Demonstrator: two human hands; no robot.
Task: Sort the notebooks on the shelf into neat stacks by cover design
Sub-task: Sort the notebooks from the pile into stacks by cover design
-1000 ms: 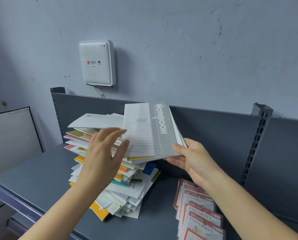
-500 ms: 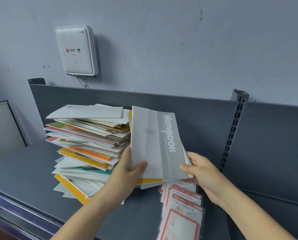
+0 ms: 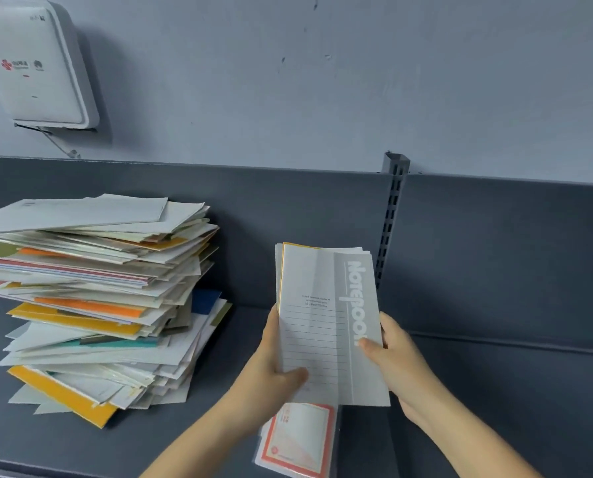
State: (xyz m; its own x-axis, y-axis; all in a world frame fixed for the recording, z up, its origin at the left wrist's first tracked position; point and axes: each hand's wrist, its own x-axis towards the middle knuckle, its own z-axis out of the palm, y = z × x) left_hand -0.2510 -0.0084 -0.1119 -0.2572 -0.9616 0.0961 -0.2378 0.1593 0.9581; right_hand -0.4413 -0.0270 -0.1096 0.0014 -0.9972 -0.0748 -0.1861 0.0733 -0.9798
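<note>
I hold a small bundle of notebooks [image 3: 322, 312] upright above the dark shelf [image 3: 477, 391]; its front cover is grey and white with ruled lines and the word "Notebook". My left hand [image 3: 270, 367] grips the bundle's lower left edge, thumb on the cover. On its right edge is my right hand [image 3: 391, 353], thumb on the grey band. Below the bundle lies a stack of red-bordered notebooks [image 3: 298, 439], partly hidden by it. A tall, untidy pile of mixed notebooks [image 3: 95, 298] stands on the shelf to the left.
The grey back panel of the shelf [image 3: 288, 208] runs behind everything, with a slotted upright post [image 3: 391, 215] just right of the bundle. A white wall box [image 3: 33, 63] hangs at the upper left. Bare shelf surface lies to the right of my hands.
The bundle came off the tall pile and moved right, over the red-bordered stack. My left hand went from the pile onto the bundle's left edge. The view shifted right.
</note>
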